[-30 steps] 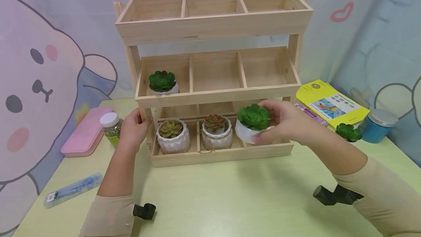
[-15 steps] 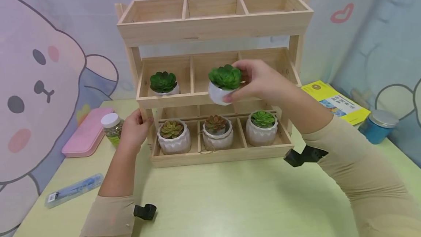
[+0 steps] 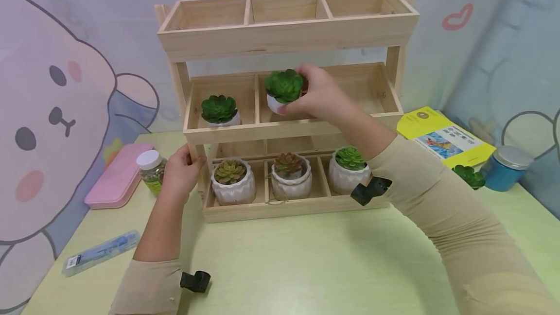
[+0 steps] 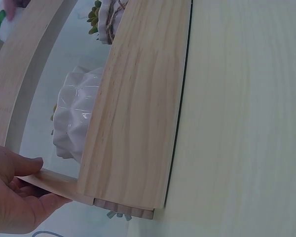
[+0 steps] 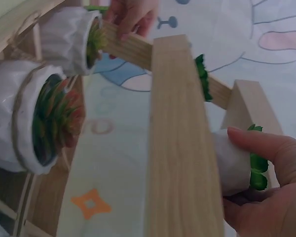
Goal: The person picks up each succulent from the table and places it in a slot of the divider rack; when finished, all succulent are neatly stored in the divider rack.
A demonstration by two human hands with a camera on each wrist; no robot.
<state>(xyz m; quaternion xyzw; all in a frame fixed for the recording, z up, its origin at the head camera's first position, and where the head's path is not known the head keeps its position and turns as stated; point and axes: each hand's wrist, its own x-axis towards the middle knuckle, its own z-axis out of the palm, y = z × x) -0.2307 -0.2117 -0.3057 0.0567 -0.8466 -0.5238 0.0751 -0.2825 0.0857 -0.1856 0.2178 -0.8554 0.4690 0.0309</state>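
My right hand (image 3: 321,92) pinches a small white pot with a green succulent (image 3: 284,86) at the middle compartment of the wooden shelf's middle tier (image 3: 262,131). In the right wrist view, thumb and fingers grip the white pot (image 5: 232,168) behind the front board; its underside is partly hidden. My left hand (image 3: 180,174) holds the shelf's left upright; the left wrist view shows thumb and fingers around the wood (image 4: 56,185). A dark green succulent (image 3: 219,111) stands in the tier's left compartment. Below are succulents in white pots: yellowish (image 3: 234,183), reddish (image 3: 290,179) and light green (image 3: 350,171).
Yellow books (image 3: 446,137), a blue jar (image 3: 507,169) and another green succulent (image 3: 469,176) are on the right. A pink case (image 3: 118,176), a white-capped bottle (image 3: 150,174) and a clear pen box (image 3: 102,252) lie or stand left. The top tier (image 3: 284,35) overhangs behind.
The right hand has carried the green succulent from in front of the bottom tier's right side up and leftward to the middle tier. The left hand has stayed on the upright.
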